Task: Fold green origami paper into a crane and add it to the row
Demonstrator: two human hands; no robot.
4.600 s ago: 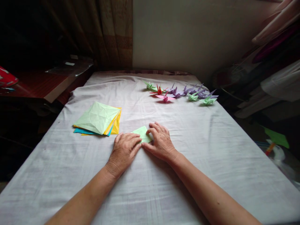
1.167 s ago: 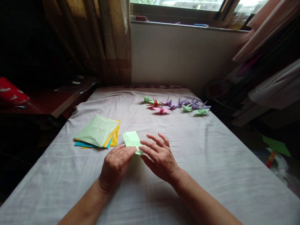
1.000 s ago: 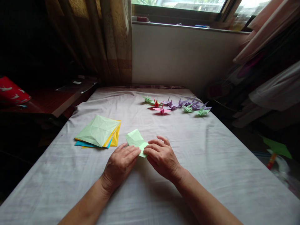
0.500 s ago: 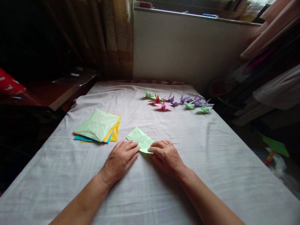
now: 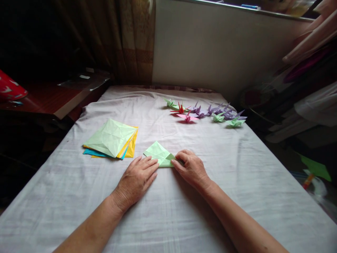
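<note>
A light green sheet of origami paper (image 5: 157,151), partly folded, lies on the cloth between my hands. My left hand (image 5: 138,176) rests flat with its fingers stretched out, the tips pressing the paper's lower left part. At the right corner, my right hand (image 5: 191,166) pinches the paper between thumb and bent fingers; a darker green flap shows there, lifted a little. Left of my hands lies a stack of creased origami sheets (image 5: 112,138), pale green on top, with yellow and blue edges sticking out beneath.
Folded paper cranes stand at the back right: purple ones (image 5: 210,110), green ones (image 5: 236,122), a red one (image 5: 180,109) and a pink one (image 5: 187,118). A wooden table (image 5: 63,105) adjoins on the left. Clothes (image 5: 316,102) hang at the right.
My right hand has brought the paper's right corner up and over, so a darker flap now shows. My left hand stays pressed on the sheet. The view has shifted slightly.
</note>
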